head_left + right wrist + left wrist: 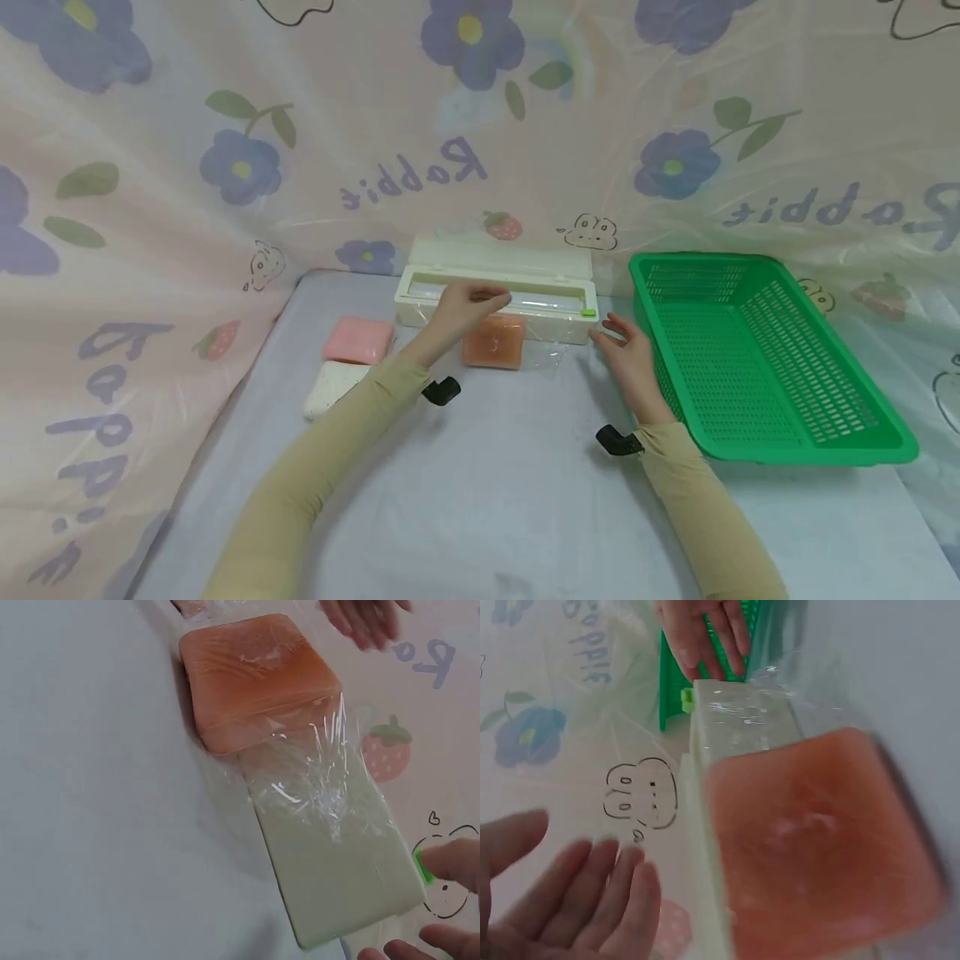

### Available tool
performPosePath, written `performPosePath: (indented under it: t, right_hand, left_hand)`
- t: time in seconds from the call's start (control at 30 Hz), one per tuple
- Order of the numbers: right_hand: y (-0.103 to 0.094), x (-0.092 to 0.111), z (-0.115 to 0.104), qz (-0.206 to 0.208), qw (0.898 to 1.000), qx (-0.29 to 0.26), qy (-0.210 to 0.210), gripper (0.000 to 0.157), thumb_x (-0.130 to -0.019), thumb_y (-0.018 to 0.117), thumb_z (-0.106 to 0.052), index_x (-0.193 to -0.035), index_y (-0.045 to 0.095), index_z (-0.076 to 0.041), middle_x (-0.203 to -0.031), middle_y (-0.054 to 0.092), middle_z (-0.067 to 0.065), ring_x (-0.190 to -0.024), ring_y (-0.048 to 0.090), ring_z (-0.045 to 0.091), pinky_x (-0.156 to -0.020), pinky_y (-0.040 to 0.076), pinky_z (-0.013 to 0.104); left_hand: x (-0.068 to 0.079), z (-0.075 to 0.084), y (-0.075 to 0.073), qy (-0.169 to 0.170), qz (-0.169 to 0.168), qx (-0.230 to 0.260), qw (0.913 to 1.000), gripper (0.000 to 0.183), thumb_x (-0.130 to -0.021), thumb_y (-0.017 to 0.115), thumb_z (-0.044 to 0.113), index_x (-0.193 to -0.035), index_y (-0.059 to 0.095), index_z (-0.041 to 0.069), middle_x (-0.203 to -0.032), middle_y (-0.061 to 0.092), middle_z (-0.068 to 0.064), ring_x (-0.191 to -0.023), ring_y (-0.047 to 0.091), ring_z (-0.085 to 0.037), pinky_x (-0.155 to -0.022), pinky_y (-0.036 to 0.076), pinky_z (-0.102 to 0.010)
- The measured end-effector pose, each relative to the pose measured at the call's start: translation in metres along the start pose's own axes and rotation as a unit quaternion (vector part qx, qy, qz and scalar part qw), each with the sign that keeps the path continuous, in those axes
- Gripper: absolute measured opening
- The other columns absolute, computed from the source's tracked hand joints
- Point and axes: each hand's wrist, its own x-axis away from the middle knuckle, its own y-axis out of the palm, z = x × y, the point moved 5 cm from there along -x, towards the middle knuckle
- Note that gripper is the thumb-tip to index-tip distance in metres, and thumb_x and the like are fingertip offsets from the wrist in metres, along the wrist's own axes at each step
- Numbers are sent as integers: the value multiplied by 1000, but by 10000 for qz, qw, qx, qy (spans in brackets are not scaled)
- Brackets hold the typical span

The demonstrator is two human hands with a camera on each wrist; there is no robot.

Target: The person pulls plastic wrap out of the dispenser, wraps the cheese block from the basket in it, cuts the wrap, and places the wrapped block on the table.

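Note:
A cling film dispenser (551,327), a long white box with its lid raised, stands at the back of the table. In front of it sits an orange bar of soap (492,346) with clear film (289,787) over it, loose film trailing to the right. Above the dispenser and soap is my left hand (468,310); its fingers (592,900) are extended with nothing between them. My right hand (628,354) is at the dispenser's right end, fingers loosely spread. Its thumb (454,862) is right by the green slider cutter (424,868).
To the left lie a pink bar of soap (358,340) and a speckled white bar (332,386), partly behind my left sleeve. A green plastic basket (671,400) stands right of my right hand. A printed curtain (525,167) hangs behind the table.

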Motion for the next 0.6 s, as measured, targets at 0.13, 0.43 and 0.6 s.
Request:
performPosePath:
  t: [0.13,0.43,0.6]
  right_hand:
    - [3,-6,1,-184,9995,-15,271,70,-90,69,-20,-146,32,0,-140,43,22,-124,48,36,-101,44,41]
    - [17,-17,-2,-190,9994,149,247,66,-86,74,-25,-141,44,-6,-134,47,17,-116,52,32,-93,49,40]
    - [21,-19,0,144,9997,203,83,64,-84,76,-25,-137,47,-3,-130,50,17,-111,53,31,-89,49,38]
  left_hand:
    - [-31,19,31,196,-1024,-341,9940,24,-92,67,17,-111,69,1,-105,69,-7,-97,65,-20,-84,54,-32]
    - [-82,25,84,248,-1640,-1551,9739,22,-89,70,16,-108,71,5,-108,69,-3,-98,63,-14,-80,52,-22]
    - [-91,16,97,45,-1563,-1511,9761,20,-87,72,15,-105,73,7,-108,69,-2,-103,60,-16,-83,51,-23]
